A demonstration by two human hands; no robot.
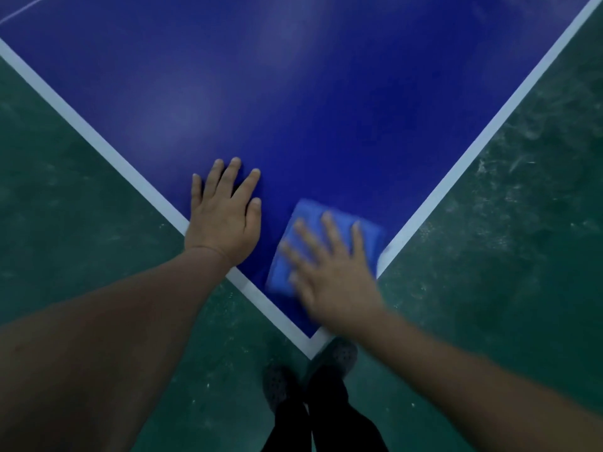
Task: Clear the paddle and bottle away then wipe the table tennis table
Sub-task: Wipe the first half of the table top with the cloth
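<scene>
Two flat hands are working at the table (pixel 326 93) corner: right hand (pixel 332 275), fingers spread, pressing the cloth (pixel 305 223); left hand (pixel 225 210), fingers straight, bracing beside it. Overshooting risks sweeping the cloth off the corner.

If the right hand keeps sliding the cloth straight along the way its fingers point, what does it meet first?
Nothing, as far as the picture shows. The right hand presses flat on the blue cloth, fingers pointing up the table; only bare blue surface lies ahead. The left hand rests off to the side.
</scene>
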